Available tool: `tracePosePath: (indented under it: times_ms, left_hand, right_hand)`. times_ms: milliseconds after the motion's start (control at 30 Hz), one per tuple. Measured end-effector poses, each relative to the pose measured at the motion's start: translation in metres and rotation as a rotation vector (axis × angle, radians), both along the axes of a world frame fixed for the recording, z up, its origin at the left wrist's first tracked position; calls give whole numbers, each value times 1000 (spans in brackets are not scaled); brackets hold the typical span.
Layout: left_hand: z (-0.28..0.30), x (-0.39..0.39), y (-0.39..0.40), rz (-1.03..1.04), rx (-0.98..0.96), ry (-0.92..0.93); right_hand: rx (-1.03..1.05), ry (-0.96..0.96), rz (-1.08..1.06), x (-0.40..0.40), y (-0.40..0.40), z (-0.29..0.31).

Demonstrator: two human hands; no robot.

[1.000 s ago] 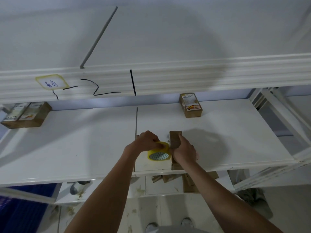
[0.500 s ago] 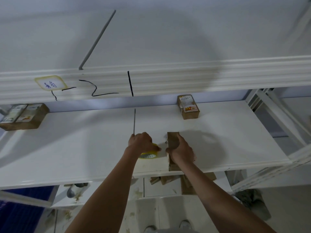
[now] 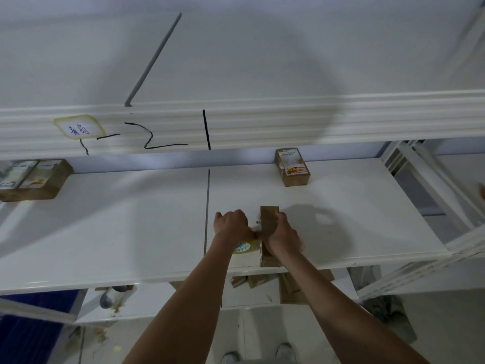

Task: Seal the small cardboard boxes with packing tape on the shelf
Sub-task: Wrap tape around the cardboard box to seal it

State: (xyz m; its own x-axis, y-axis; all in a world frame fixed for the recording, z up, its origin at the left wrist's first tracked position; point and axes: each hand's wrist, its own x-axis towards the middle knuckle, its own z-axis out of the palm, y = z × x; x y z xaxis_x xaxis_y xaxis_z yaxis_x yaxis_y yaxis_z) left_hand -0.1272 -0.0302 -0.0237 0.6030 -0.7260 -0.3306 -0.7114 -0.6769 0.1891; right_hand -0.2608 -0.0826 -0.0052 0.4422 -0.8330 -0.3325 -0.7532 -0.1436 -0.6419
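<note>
Left hand (image 3: 232,224) grips the yellow tape roll (image 3: 244,246); right hand (image 3: 282,236) clamps the small cardboard box (image 3: 269,219) on the shelf (image 3: 131,232). I'd keep the strip taut and press it flat.

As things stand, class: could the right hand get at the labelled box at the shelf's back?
Probably not yet: the right hand grips the box being taped. The labelled box stands unobstructed beyond.

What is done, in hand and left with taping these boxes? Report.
Done: possibly the labelled box at the back and the two boxes at far left; their seals are not visible. In hand: right hand grips a box, left hand holds the tape roll beside it. Left: finishing this seal.
</note>
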Motion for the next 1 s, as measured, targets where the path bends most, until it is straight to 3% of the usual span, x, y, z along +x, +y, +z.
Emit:
tracePosePath:
  times_ms: [200, 400, 500, 600, 767, 1000]
  left_hand:
    - [4, 1, 4, -18, -18, 8]
    - [6, 35, 21, -8, -68, 377]
    - [12, 42, 29, -1, -121, 463]
    - [13, 49, 30, 26, -154, 424]
    - [9, 56, 35, 26, -52, 160]
    - [6, 58, 34, 109, -4, 260]
  right_hand:
    - [7, 22, 1, 1, -6, 4]
    - [94, -72, -80, -3, -22, 13]
    - [148, -113, -95, -5, -28, 13]
    - [179, -143, -72, -6, -29, 11]
    - [233, -204, -56, -6, -32, 17]
    - [386, -346, -88, -8, -35, 15]
